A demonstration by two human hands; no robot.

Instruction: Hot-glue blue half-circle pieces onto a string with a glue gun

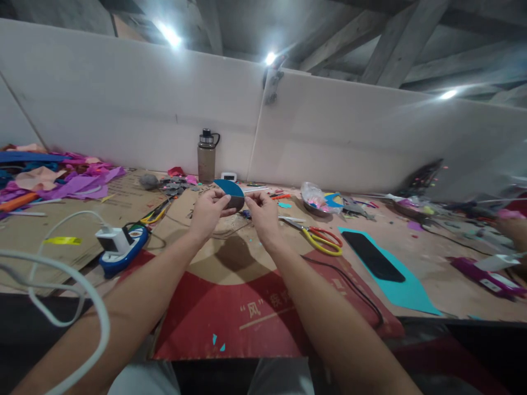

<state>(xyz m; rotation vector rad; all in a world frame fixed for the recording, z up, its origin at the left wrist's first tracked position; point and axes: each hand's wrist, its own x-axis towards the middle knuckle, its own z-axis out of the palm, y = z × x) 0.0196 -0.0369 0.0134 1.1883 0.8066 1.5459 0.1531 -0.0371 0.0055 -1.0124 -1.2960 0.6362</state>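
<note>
Both arms reach out over the cardboard-covered table [230, 285]. My left hand [209, 211] and my right hand [262, 213] are closed, pinching the two sides of a small round blue piece [230, 193] with a dark underside. The piece is lifted a little above the table, and its shadow falls on the cardboard below. Just right of my right hand lie scissors [319, 237] with red and yellow handles.
A teal sheet [401, 288] with a black oval on it lies at the right. A blue power strip [121, 247] with a white charger and cable sits at the left. A water bottle [206, 156] stands by the back wall. Coloured paper scraps [66, 178] pile up at far left.
</note>
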